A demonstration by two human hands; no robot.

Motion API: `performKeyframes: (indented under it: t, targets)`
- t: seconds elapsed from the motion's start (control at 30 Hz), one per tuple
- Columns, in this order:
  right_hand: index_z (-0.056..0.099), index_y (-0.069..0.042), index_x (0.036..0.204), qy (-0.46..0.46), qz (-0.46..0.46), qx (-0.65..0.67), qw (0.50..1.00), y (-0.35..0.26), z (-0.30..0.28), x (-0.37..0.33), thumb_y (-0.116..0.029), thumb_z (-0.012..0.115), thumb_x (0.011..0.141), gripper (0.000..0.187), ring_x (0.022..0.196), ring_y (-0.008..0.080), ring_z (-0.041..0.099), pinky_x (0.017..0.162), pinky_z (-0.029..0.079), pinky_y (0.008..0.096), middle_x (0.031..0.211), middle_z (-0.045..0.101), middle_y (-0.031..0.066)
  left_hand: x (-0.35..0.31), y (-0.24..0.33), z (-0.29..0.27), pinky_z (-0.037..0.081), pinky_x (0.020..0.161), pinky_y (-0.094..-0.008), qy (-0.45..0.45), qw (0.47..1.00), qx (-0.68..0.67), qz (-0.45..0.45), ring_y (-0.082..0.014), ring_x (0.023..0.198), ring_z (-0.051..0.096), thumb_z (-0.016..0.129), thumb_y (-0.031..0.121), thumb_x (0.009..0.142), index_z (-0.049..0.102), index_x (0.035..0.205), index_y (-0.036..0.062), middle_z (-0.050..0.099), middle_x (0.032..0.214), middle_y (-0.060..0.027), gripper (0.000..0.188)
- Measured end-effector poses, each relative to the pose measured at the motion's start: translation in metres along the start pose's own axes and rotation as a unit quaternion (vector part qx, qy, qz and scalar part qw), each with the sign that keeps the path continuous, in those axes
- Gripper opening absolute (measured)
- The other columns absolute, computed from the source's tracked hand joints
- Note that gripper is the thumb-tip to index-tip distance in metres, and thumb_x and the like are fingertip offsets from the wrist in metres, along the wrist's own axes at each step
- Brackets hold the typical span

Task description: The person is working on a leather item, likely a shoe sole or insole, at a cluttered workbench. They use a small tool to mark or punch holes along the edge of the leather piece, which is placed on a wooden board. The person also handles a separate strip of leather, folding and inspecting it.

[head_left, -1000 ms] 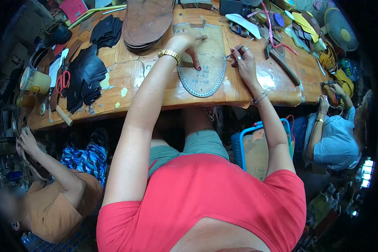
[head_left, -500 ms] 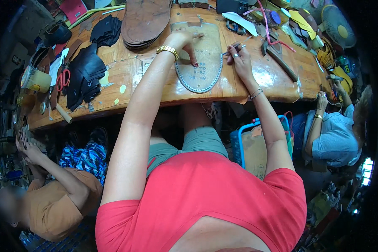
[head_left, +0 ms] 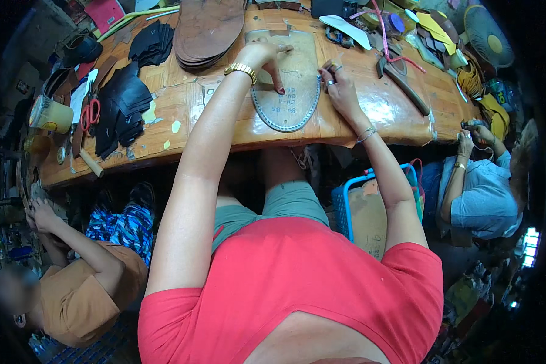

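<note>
A grey-brown sole-shaped template (head_left: 290,106) with a stitched rim lies flat on the wooden table (head_left: 224,130). My left hand (head_left: 266,56), with a gold watch on the wrist, presses down on the template's upper left part with bent fingers. At the template's right edge, my right hand (head_left: 340,85) pinches a thin pen-like tool whose tip touches the rim. Most of the tool is hidden by the fingers.
A stack of brown soles (head_left: 206,27) lies behind the template. Black leather pieces (head_left: 122,103), red scissors (head_left: 90,113) and a cup (head_left: 51,115) are at left, a hammer (head_left: 401,79) at right. Under the table stands a blue basket (head_left: 349,206). Two other people sit at left (head_left: 73,291) and right (head_left: 482,197).
Both hands stay on the template. My right hand has slid a little along its right edge, and my left fingers have shifted slightly on top.
</note>
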State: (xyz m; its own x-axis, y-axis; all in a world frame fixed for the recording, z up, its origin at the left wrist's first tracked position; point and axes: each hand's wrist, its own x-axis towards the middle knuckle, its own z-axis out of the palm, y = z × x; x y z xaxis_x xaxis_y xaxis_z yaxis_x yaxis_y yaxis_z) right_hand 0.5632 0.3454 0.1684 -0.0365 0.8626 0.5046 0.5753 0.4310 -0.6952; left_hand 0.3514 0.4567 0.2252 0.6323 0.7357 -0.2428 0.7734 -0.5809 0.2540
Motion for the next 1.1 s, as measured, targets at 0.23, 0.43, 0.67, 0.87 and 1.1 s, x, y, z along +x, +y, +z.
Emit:
performKeyframes:
  t: [0.23, 0.43, 0.67, 0.87, 1.1]
  targets:
    - [0.056, 0.0, 0.092, 0.019, 0.006, 0.076, 0.997, 0.012, -0.004, -0.001, -0.013, 0.051, 0.097, 0.015, 0.056, 0.0102, 0.055, 0.052, 0.044, 0.0257, 0.072, 0.06, 0.0066, 0.0, 0.001, 0.0, 0.034, 0.108, -0.0456, -0.01, 0.999, -0.027, -0.018, -0.0401, 0.134, 0.032, 0.094, 0.045, 0.03, 0.033, 0.144, 0.0357, 0.034, 0.146, -0.0226, 0.13]
    - [0.055, 0.002, 0.091, -0.003, 0.154, 0.198, 0.968, 0.008, -0.011, -0.003, -0.011, 0.056, 0.094, 0.013, 0.063, 0.0213, 0.06, 0.059, 0.047, 0.0345, 0.071, 0.06, 0.0139, 0.0, 0.0, -0.002, 0.036, 0.106, -0.044, -0.017, 1.0, -0.02, -0.016, -0.0389, 0.132, 0.036, 0.094, 0.044, 0.032, 0.033, 0.144, 0.0342, 0.036, 0.144, -0.0215, 0.128]
    - [0.056, 0.001, 0.092, -0.017, 0.066, 0.091, 0.994, -0.003, -0.007, -0.009, -0.012, 0.052, 0.096, 0.014, 0.058, 0.0098, 0.054, 0.053, 0.043, 0.0252, 0.071, 0.06, 0.0065, 0.006, -0.004, 0.006, 0.041, 0.101, -0.0422, 0.004, 1.0, 0.009, -0.008, -0.0354, 0.125, 0.047, 0.093, 0.042, 0.035, 0.03, 0.146, 0.0297, 0.047, 0.139, -0.0179, 0.129]
    - [0.055, 0.001, 0.092, -0.035, 0.058, 0.063, 0.996, -0.004, -0.006, -0.014, -0.012, 0.05, 0.097, 0.015, 0.057, 0.007, 0.052, 0.051, 0.042, 0.0227, 0.071, 0.058, 0.0036, 0.006, -0.005, 0.005, 0.035, 0.107, -0.0433, -0.008, 1.0, -0.014, -0.013, -0.0377, 0.132, 0.037, 0.094, 0.045, 0.031, 0.031, 0.145, 0.0328, 0.039, 0.144, -0.0204, 0.131]
    - [0.056, 0.001, 0.091, -0.036, 0.081, 0.107, 0.99, -0.003, -0.007, -0.016, -0.013, 0.051, 0.097, 0.016, 0.058, 0.0069, 0.053, 0.052, 0.043, 0.0233, 0.069, 0.058, 0.0041, 0.005, 0.0, 0.0, 0.037, 0.106, -0.0428, -0.018, 1.0, -0.013, -0.013, -0.0361, 0.132, 0.039, 0.094, 0.045, 0.03, 0.031, 0.145, 0.0318, 0.039, 0.145, -0.0173, 0.132]
